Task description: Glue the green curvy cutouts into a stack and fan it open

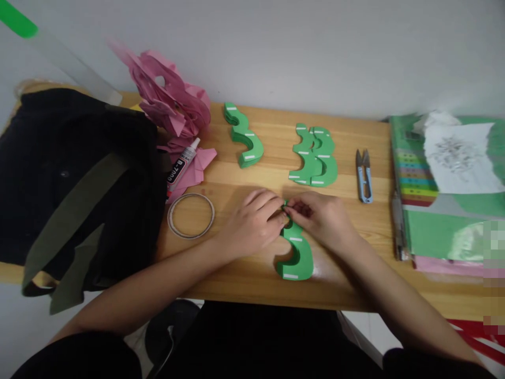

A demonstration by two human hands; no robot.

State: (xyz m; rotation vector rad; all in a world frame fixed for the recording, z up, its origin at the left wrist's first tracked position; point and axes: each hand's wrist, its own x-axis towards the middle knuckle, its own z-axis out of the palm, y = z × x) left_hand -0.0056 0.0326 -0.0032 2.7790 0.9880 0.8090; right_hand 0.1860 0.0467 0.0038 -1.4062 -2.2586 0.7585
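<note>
A green S-shaped paper cutout (298,252) with white tape strips lies on the wooden table (355,263) near its front edge. My left hand (252,221) and my right hand (321,216) meet at the cutout's top end, both with fingers pinched together on it. Two more stacks of the same green cutouts lie further back: one (244,138) at centre left, one (315,158) at centre right.
A black bag with olive straps (74,195) covers the table's left end. Pink paper scraps (173,105), a glue tube (181,166) and a tape ring (191,216) lie beside it. Blue snips (364,176) and a stack of coloured paper sheets (445,195) are at the right.
</note>
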